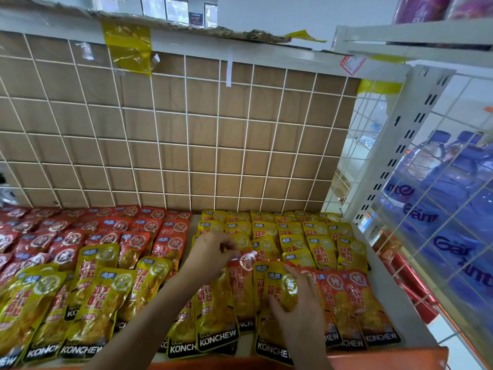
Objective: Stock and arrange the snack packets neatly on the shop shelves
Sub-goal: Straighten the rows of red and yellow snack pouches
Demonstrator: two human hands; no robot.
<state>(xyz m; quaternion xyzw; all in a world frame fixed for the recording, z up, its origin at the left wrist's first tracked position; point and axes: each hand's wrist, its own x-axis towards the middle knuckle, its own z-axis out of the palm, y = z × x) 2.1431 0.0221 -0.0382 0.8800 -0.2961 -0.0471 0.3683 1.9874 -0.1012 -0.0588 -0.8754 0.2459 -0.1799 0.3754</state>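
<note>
While the left grip (213, 252) is pinching, fingers curled together, the top edge of a red packet (240, 289) in the front row on the shelf (397, 303), the right grip (301, 311) is pressing on a yellow packet (278, 285) just beside it, fingers spread apart and fairly flat. Step in hand, as I am reading it: sorting mixed colours at front right. The next move is likely calling for lifting the red packet clear without dragging overlapped neighbours, the yellow packet being held steady meanwhile.

Wire grid (187, 117) — cardboard (170, 134) behind, white upright (392, 145)
</note>
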